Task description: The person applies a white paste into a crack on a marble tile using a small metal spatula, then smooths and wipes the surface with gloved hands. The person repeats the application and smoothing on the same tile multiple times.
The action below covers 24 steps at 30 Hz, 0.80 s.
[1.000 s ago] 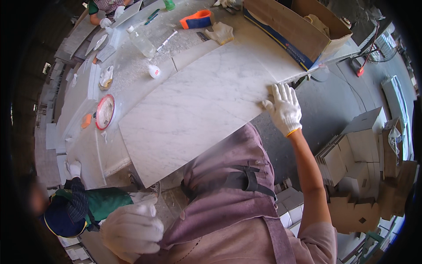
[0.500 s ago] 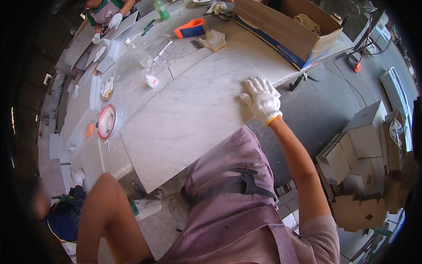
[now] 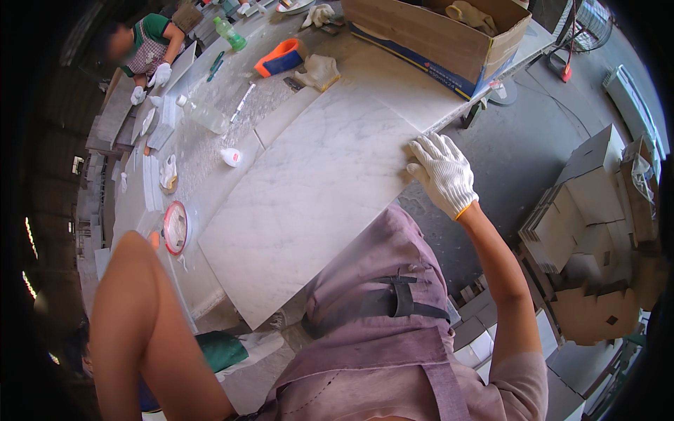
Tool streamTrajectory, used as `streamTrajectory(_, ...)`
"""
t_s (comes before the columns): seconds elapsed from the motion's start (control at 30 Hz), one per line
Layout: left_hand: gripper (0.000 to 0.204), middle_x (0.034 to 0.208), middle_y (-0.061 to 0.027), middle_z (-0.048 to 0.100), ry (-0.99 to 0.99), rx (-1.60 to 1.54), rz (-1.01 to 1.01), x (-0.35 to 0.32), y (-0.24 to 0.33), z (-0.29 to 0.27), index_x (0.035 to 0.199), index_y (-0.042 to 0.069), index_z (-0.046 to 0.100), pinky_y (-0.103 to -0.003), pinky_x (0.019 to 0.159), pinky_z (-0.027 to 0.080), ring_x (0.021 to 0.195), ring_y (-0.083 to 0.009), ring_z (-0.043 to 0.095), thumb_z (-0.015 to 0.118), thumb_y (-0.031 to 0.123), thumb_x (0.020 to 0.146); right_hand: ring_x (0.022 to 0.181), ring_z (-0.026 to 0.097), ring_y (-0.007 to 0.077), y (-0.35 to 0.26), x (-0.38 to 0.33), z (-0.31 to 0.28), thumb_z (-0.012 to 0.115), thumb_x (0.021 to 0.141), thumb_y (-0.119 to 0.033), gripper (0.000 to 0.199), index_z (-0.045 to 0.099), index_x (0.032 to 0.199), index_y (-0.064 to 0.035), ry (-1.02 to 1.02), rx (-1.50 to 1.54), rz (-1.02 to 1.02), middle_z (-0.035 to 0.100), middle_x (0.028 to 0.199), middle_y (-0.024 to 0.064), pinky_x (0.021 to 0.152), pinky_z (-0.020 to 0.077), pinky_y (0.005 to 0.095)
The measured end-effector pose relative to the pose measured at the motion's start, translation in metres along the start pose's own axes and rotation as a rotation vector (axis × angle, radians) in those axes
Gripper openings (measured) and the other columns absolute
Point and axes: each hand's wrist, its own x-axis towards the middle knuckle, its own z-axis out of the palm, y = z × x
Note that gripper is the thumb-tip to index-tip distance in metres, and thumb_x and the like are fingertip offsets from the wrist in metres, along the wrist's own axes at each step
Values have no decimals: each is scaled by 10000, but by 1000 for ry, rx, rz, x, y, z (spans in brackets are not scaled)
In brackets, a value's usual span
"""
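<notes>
A large white slab with grey marble veining [image 3: 309, 189] lies across the worktable, its near corner jutting past the table edge towards my apron. My right hand [image 3: 444, 172], in a white knitted glove with a yellow cuff, is at the slab's right edge. Its fingers are stretched out, the tips touching the edge, while the palm hangs out over the floor. Only the bent left arm shows at the lower left; my left hand is out of view.
Behind the slab stands a long cardboard box [image 3: 421, 42]. Beyond the slab lie an orange-and-blue tool [image 3: 281, 57], a loose glove [image 3: 319, 73], bottles [image 3: 203, 116] and a red-rimmed bowl [image 3: 176, 228]. A co-worker [image 3: 153, 45] handles a panel at the far left. Flattened cartons [image 3: 562, 231] are stacked at right.
My right hand has slid from flat on the slab to its right edge. The left arm has risen, covering the gloved hand of a person at lower left. The view has shifted.
</notes>
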Motion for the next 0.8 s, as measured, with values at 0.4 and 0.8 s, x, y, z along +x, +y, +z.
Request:
streamTrajectory(0.4, 461, 1163, -36, 730, -276, -442, -47, -2, -97, 44, 1334, 189, 700, -366, 849, 593, 1031, -251, 727, 741, 442, 951, 1330, 609, 331, 12, 64, 30, 665, 1007, -349, 444, 691, 1365, -88, 54, -44, -97, 687, 1405, 102, 1143, 490, 453)
streamTrajectory(0.8, 455, 1252, -135, 647, 34, 431, -1189, -175, -88, 198, 1257, 106, 688, -496, 1081, 508, 1226, -377, 623, 786, 315, 865, 1262, 670, 362, 55, -76, 0, 640, 1012, -339, 375, 726, 1271, -82, -299, -41, 124, 735, 1316, 153, 1104, 514, 478)
